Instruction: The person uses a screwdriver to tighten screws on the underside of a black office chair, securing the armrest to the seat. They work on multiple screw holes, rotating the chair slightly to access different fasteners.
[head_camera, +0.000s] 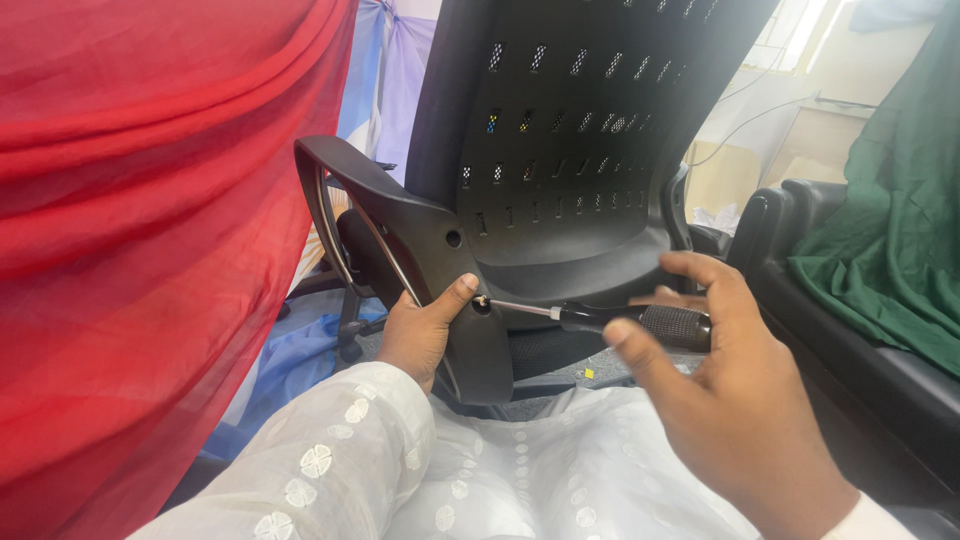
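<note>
Gripping one screwdriver (620, 320) in my right hand (730, 400), fingers curled round its handle, my left hand (420, 330) pinches one armrest's (420, 240) edge; open floor below.

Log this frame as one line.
left hand: steadies armrest bracket | right hand: grips screwdriver | tip: at bracket's screw hole | chair: black mesh
</note>
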